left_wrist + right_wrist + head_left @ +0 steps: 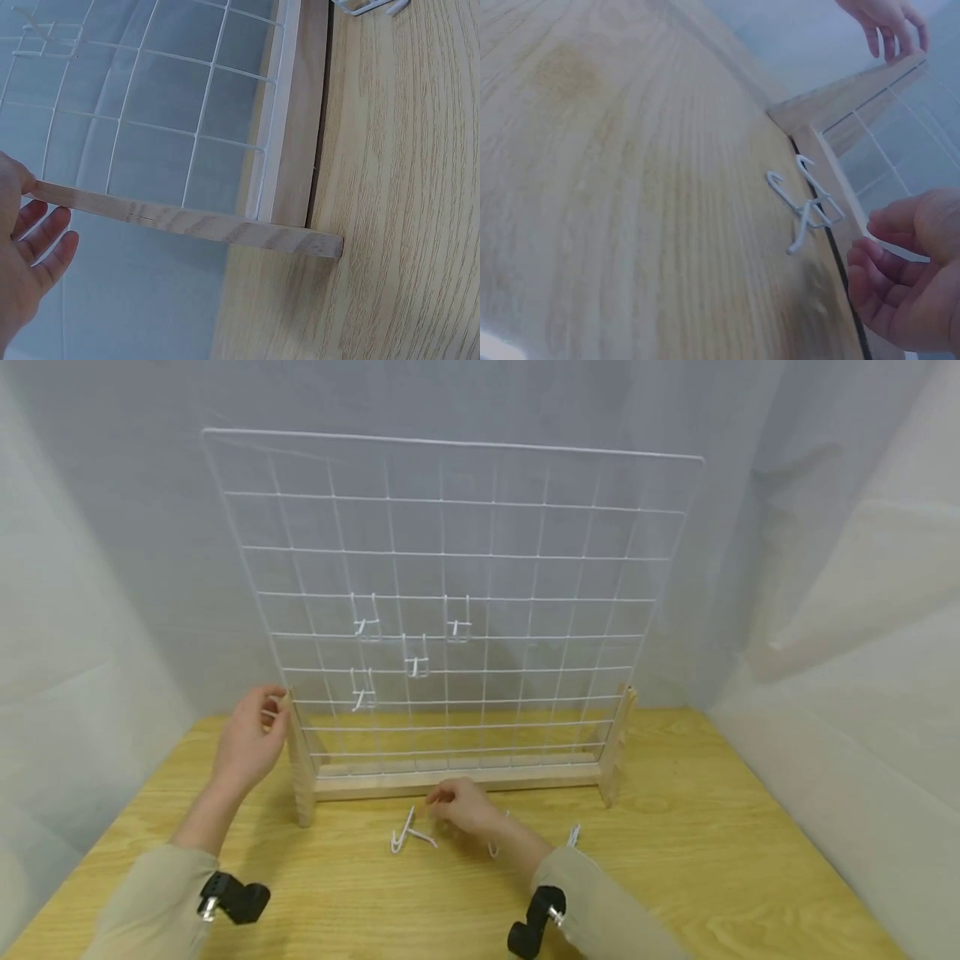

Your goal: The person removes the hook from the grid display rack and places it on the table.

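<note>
A white wire grid panel (510,553) stands upright in a wooden stand (457,781). My left hand (251,739) pinches the top of the stand's left post (187,225), its other fingers loose beside the wood. Just in front of the stand's base, my right hand (467,808) hovers with fingers loosely bent and nothing between them. A white wire hook (810,206) lies on the table by its fingertips. Another hook (492,849) is partly hidden behind that hand. Several hooks hang on the grid, among them one at upper left (366,625) and one lower (363,697).
A further white hook (573,835) lies near the right sleeve, partly covered by it. The wood-grain table (337,893) runs under everything. Pale cloth (480,402) hangs behind the grid and at both sides. The stand's right post (617,747) rises at the grid's other end.
</note>
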A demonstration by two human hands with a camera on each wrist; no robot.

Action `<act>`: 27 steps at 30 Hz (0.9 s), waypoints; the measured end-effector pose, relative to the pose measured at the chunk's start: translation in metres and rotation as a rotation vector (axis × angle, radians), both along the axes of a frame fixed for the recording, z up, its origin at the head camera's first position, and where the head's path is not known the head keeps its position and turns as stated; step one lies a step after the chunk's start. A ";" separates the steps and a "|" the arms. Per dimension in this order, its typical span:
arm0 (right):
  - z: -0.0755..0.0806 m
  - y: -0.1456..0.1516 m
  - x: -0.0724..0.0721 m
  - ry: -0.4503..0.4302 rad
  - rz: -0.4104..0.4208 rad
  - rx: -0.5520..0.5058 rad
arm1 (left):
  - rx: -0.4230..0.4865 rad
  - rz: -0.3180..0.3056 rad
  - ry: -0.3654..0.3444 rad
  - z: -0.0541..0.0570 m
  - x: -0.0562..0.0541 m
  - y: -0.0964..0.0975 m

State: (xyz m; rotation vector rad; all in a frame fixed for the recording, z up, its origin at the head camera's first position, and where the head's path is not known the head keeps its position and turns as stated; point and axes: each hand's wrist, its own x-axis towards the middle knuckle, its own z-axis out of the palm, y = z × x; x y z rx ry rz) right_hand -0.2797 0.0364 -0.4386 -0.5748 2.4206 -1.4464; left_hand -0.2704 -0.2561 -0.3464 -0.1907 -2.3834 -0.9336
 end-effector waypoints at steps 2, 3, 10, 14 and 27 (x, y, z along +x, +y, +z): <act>0.005 0.004 -0.002 -0.004 0.002 0.001 | 0.001 0.000 -0.002 0.000 0.000 0.000; 0.008 0.005 -0.003 -0.003 0.001 0.006 | 0.001 0.001 -0.002 0.001 0.000 0.000; 0.026 0.018 -0.007 0.025 0.005 0.036 | 0.006 -0.001 -0.019 0.000 0.000 -0.001; 0.035 0.028 -0.011 0.016 0.016 0.030 | 0.006 -0.001 -0.024 0.000 0.001 -0.001; 0.065 0.045 -0.021 0.044 0.031 -0.008 | 0.003 0.007 -0.017 0.001 0.002 0.000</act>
